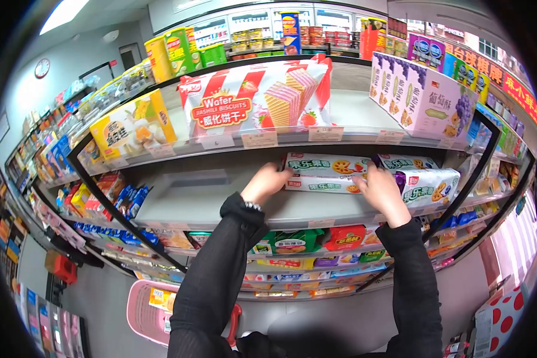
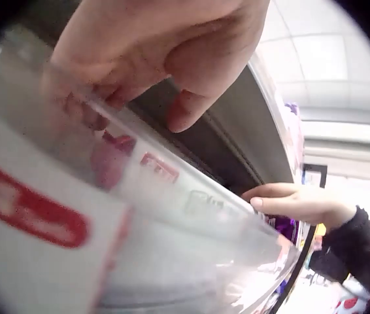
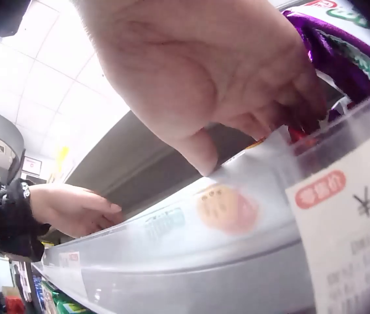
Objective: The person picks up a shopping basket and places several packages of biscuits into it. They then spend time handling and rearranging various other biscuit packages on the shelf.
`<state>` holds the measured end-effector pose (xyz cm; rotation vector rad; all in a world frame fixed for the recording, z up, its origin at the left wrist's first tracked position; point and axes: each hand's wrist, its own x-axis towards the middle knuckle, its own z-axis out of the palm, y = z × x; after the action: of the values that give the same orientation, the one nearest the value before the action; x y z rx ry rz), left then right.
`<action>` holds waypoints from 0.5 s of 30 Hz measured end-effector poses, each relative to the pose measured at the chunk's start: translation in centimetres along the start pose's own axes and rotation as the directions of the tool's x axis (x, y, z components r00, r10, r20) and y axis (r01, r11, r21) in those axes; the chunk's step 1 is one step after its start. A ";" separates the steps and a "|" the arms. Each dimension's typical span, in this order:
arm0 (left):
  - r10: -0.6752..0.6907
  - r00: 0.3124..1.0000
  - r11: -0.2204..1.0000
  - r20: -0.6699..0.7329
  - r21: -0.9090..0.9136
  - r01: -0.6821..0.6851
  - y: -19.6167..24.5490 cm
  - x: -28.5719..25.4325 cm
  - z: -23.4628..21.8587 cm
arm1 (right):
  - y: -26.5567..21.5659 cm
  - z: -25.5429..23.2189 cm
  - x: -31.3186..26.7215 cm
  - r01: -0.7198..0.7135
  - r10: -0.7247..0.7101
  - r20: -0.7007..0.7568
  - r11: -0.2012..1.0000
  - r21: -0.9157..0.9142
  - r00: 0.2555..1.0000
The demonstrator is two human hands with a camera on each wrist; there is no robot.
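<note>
Hands (image 1: pixel 268 182) (image 1: pixel 380 190), two, clamp opposite ends of white biscuit packaging (image 1: pixel 323 173); two purple-ended packs (image 1: pixel 429 188) lie just beside

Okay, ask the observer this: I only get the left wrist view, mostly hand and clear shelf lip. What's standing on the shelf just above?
Observer: In the head view, a red-and-white wafer bag stands above the left hand.
Operator: What's pictured on the white pack beside that hand?
Observer: A cookie picture, printed toward the end where the right hand is.
Operator: Got it. Anything lower down that I'm missing?
Observer: Yes, a pink basket, low on the person's left, with a yellow pack inside.
</note>
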<state>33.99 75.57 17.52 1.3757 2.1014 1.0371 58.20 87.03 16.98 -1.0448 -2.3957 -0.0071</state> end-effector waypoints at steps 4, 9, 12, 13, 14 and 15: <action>-0.083 0.995 0.996 0.058 -0.018 0.084 -0.2 1.0 0.2 | -0.5 -0.7 -0.5 0.073 -0.073 0.006 0.997 0.010 0.997; -0.153 0.983 0.964 0.103 -0.205 0.172 0.7 -0.7 -1.3 | -1.5 -1.0 -1.1 0.128 -0.103 -0.143 0.977 0.173 0.984; -0.070 0.997 0.875 -0.014 -0.481 0.055 -0.2 -2.7 -2.3 | -3.2 -2.0 -2.1 0.170 -0.119 -0.192 0.946 0.276 0.974; -0.107 0.994 0.819 -0.035 -0.570 0.068 -0.3 -3.8 -2.8 | -4.0 -2.2 -2.5 0.175 -0.105 -0.222 0.929 0.327 0.969; -0.101 0.994 0.703 -0.037 -0.710 0.045 -0.5 -4.9 -3.2 | -4.8 -2.4 -2.8 0.182 -0.091 -0.248 0.908 0.377 0.965; -0.082 0.996 0.657 -0.041 -0.754 0.022 -1.0 -6.1 -3.8 | -5.6 -2.5 -3.3 0.241 -0.120 -0.310 0.888 0.392 0.943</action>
<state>33.34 68.49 18.81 0.8380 1.4175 1.6945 57.38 80.35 18.77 -0.5684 -2.0958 0.2747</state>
